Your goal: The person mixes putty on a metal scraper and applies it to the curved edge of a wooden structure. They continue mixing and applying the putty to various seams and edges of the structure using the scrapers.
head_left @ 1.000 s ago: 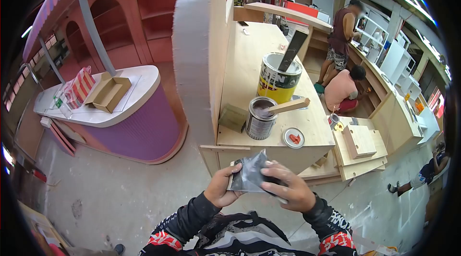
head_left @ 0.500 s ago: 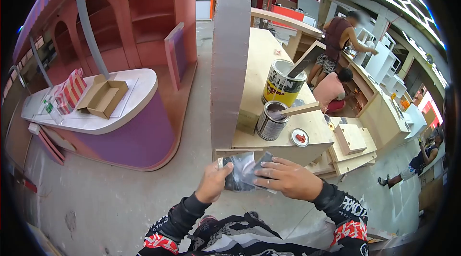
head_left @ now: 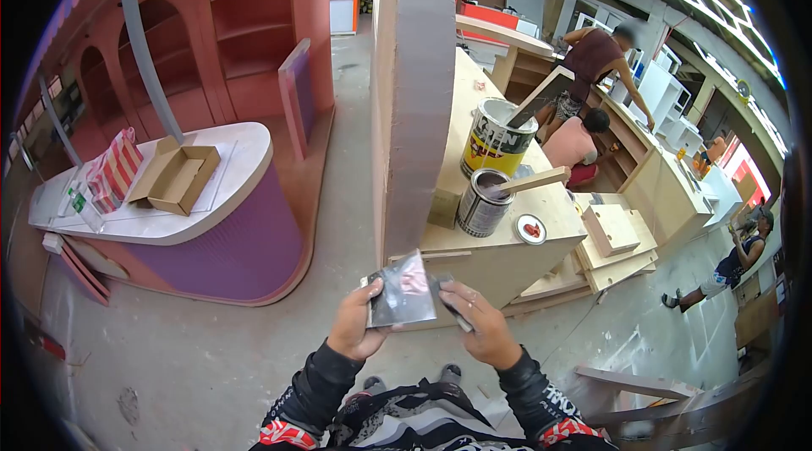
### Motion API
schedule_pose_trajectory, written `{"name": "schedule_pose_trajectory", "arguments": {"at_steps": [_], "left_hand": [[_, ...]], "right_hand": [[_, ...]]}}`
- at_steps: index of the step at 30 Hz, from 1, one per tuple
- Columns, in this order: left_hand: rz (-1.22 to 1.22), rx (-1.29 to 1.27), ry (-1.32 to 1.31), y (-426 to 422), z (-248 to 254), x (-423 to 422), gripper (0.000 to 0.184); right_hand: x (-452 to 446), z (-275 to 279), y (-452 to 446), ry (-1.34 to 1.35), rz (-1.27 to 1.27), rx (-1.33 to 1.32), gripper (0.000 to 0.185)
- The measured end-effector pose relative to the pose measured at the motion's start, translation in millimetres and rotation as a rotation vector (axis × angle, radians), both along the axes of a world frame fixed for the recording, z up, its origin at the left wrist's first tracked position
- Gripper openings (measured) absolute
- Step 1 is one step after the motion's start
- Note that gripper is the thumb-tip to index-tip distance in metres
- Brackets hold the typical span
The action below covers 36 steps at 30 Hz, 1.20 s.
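My left hand (head_left: 351,324) is closed on the edge of a flat, shiny grey plate (head_left: 396,307) with a pale pink smear of paste near its upper right. Just to the right, my right hand (head_left: 486,324) grips a small dark flat spreader (head_left: 451,306), its edge close to the plate; whether they touch I cannot tell. Beyond my hands, an open small can (head_left: 482,214) stands on a plywood counter (head_left: 550,238) with a wooden stick (head_left: 540,180) across its top. A lid (head_left: 530,235) with red paste lies beside it.
Behind the small can stands a larger yellow-labelled can (head_left: 486,147). A tall grey panel edge (head_left: 414,113) rises left of the counter. A rounded purple counter (head_left: 228,231) bears a cardboard box (head_left: 190,189). Two people (head_left: 592,71) work at right; another person (head_left: 736,261) is farther right.
The spreader has come away from over the plate to its right side, baring the pink smear. Both hands have shifted left, and the plate is tilted up more.
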State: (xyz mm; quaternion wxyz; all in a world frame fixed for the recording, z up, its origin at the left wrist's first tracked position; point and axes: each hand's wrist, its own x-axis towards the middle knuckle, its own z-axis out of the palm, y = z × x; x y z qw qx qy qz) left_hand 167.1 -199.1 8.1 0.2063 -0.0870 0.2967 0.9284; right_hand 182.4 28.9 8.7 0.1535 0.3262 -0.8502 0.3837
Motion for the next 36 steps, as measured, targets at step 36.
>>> {"name": "schedule_pose_trajectory", "arguments": {"at_steps": [36], "left_hand": [[-0.052,-0.219,0.179,-7.3,-36.9,-1.2,0.030]], "right_hand": [[-6.8,66.8,6.0,0.162,0.147,0.484,0.055]]}}
